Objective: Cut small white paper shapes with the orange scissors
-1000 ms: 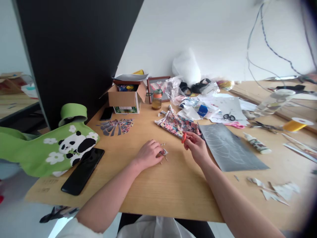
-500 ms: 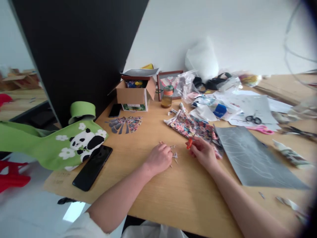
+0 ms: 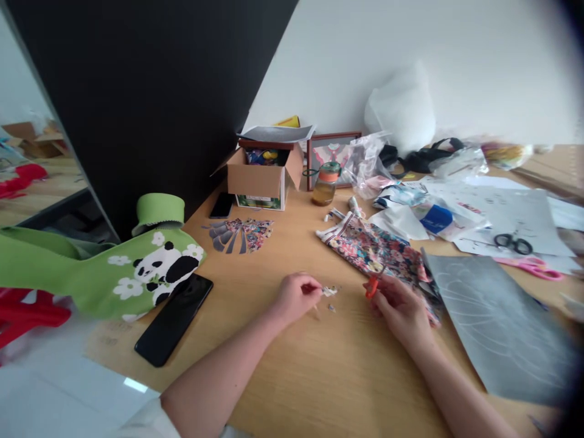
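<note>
My right hand point(image 3: 404, 311) grips small orange-handled scissors point(image 3: 373, 286), their thin blades pointing up and away. The floral fabric point(image 3: 371, 240) lies folded just beyond that hand. To the left, my left hand point(image 3: 297, 297) rests low over the wooden table with thumb and fingertips pinched together. What the pinch holds, if anything, is too small to name. Tiny pale scraps point(image 3: 330, 292) lie beside its fingertips, in the gap between both hands. Farther back on the left is a fan-shaped set of grey and floral cut pieces point(image 3: 241, 234).
A black phone point(image 3: 176, 319) and a green panda-pattern bag point(image 3: 150, 267) lie at the left edge. Behind stand an open cardboard box point(image 3: 258, 176) and a jar of liquid point(image 3: 323, 188). To the right are a grey patterned sheet point(image 3: 493, 316), black-handled scissors point(image 3: 513, 243) and pink-handled scissors point(image 3: 538, 267).
My left hand's fingers have moved from lying over the scraps into a pinch beside them. The right hand still holds the orange-handled scissors. The view has shifted, moving the scene rightward.
</note>
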`<state>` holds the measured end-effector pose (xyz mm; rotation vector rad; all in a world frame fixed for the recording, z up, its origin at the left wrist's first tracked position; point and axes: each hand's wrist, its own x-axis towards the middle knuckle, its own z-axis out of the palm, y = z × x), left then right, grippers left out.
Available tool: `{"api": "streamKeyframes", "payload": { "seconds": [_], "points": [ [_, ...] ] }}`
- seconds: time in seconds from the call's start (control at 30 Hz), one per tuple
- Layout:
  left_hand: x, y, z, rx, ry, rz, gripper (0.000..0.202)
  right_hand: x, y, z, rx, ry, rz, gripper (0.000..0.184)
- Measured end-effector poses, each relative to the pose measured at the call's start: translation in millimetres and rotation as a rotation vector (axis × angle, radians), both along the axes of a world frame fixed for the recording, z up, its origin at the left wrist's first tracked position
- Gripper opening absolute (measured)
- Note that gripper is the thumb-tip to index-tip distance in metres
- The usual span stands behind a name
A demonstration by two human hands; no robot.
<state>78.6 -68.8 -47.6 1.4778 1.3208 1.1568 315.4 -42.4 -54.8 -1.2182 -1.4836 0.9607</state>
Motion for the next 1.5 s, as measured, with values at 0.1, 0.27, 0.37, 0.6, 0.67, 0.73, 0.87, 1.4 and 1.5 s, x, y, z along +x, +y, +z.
{"api": "streamKeyframes", "payload": {
  "seconds": [0.1, 0.27, 0.37, 0.6, 0.67, 0.73, 0.87, 1.4, 1.5],
  "points": [
    [-10.3, 5.6, 8.8, -0.346, -0.517, 0.055, 0.013, -0.7, -0.3, 3.4, 0.001, 0.000, -0.021, 0.032],
    [-22.5, 5.3, 19.0, -0.508, -0.838, -0.061, 0.023, -2.1, -1.9, 5.8, 0.000, 0.024, -0.050, 0.035],
    [-23.2, 3.8, 18.1, -0.527, -0.851, -0.121, 0.022, -4.0, -3.6, 6.8, -0.013, 0.060, -0.038, 0.042],
    [-25.4, 5.3, 17.1, -0.521, -0.799, -0.152, 0.032, -7.7, -11.2, 13.8, -0.059, 0.100, 0.033, 0.045],
    [-24.8, 4.9, 19.4, -0.522, -0.772, -0.141, 0.031, -9.6, -13.5, 16.6, -0.057, 0.122, 0.049, 0.045],
    [-21.4, 3.6, 23.3, -0.524, -0.751, -0.150, 0.028, -12.0, -15.7, 19.5, -0.063, 0.151, 0.055, 0.045],
    [-6.7, -0.3, 33.3, -0.529, -0.753, -0.134, 0.021, -18.0, -19.5, 27.4, -0.085, 0.255, 0.053, 0.044],
    [12.5, -1.2, 27.9, -0.359, -0.884, 0.060, 0.032, -52.4, -12.9, 18.8, -0.209, 0.416, 0.169, 0.048],
    [14.2, -1.9, 26.5, -0.339, -0.874, 0.072, 0.034, -52.6, -14.6, 12.8, -0.163, 0.349, 0.179, 0.049]
  ]
}}
